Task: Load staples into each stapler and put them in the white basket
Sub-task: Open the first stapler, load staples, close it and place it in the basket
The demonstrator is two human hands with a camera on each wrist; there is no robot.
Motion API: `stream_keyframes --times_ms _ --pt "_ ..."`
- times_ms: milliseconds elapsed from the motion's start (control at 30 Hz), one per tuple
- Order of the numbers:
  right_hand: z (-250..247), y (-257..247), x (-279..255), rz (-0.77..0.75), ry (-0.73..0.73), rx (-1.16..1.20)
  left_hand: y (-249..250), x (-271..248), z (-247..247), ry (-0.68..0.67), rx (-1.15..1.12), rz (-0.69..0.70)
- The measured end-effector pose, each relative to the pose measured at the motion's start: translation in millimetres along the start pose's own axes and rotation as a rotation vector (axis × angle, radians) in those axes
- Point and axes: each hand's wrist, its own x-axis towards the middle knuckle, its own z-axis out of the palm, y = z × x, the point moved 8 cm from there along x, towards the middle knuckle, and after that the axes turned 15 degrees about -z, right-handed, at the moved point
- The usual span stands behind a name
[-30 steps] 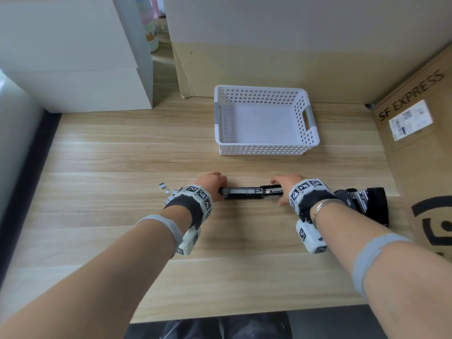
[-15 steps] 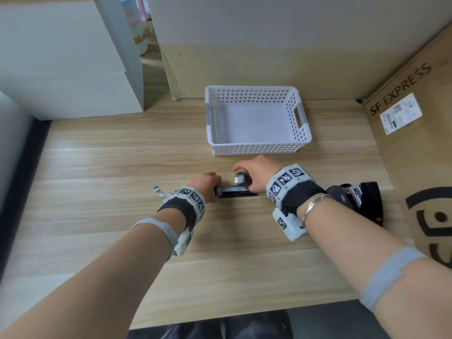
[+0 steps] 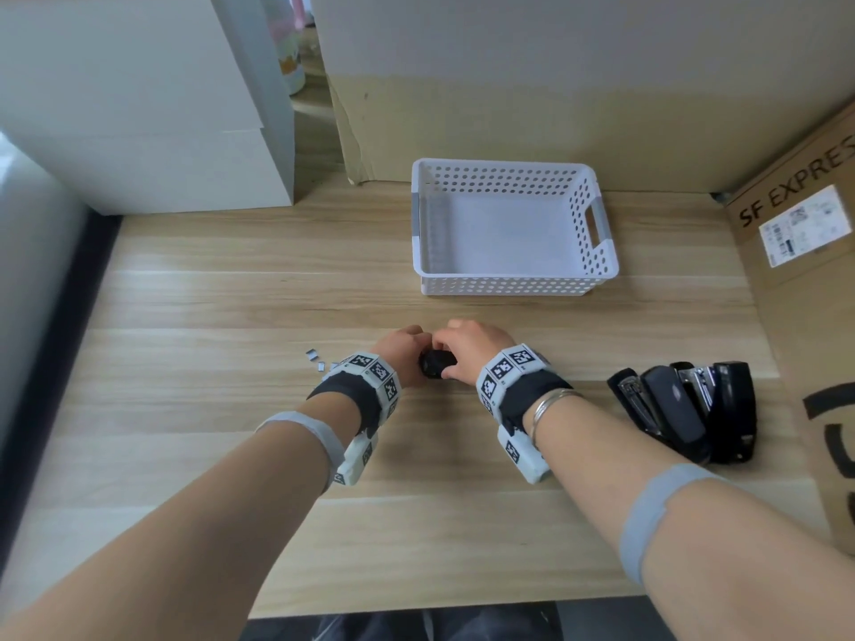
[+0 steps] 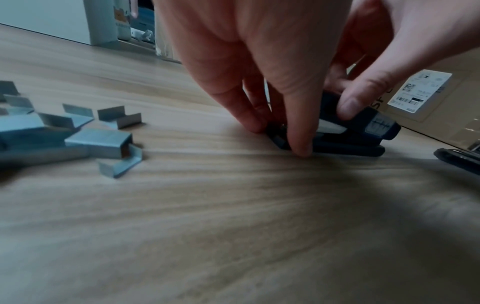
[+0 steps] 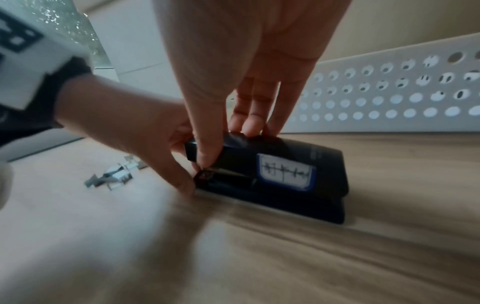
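Nearest, both forearms reaching in over the wooden surface (image 3: 194,455), meeting at mid-depth. Left hand (image 3: 398,351) with fingers (image 4: 298,142) pointed down and pinching the front end of a black stapler (image 5: 272,174), fingertips touching the wood; judged a bracing hold, pinning the base so it cannot slide. Right hand (image 3: 472,349) arched over the same stapler, thumb on the near side, fingers curled over the top and far side; judged to be pressing the lid shut over the magazine. Lid down, or very nearly so, in the right wrist view; latch state not determinable. Stapler lying flat on the surface, between the two hands, not yet lifted.

Just left of the left wrist, loose staple strips (image 4: 98,142) scattered within easy reach, presumably kept close as the refill supply. Well to the right, a heap of further black staplers (image 3: 684,414), at least one with its metal magazine exposed; apparently awaiting loading.

Farther back, white basket (image 3: 509,284) standing directly beyond the hands, nothing inside; a short carry forward from the work point. Task judged at its first stapler.
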Motion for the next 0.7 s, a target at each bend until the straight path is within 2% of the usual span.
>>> stream_keyframes --times_ms 233,400,467,600,700 --pt "15 26 -11 0.112 -0.134 -0.002 11 3 -10 -0.013 0.045 0.029" --pt "11 35 -16 0.177 -0.173 0.058 27 7 -34 -0.002 0.063 0.134" --pt "-9 37 -16 0.194 -0.133 0.118 32 7 -57 0.049 0.030 0.171" --pt "-71 46 -10 0.188 0.059 0.205 36 9 -124 0.263 -0.148 0.243" --pt "-109 58 4 0.229 0.216 0.252 30 20 -166 0.390 -0.272 0.195"
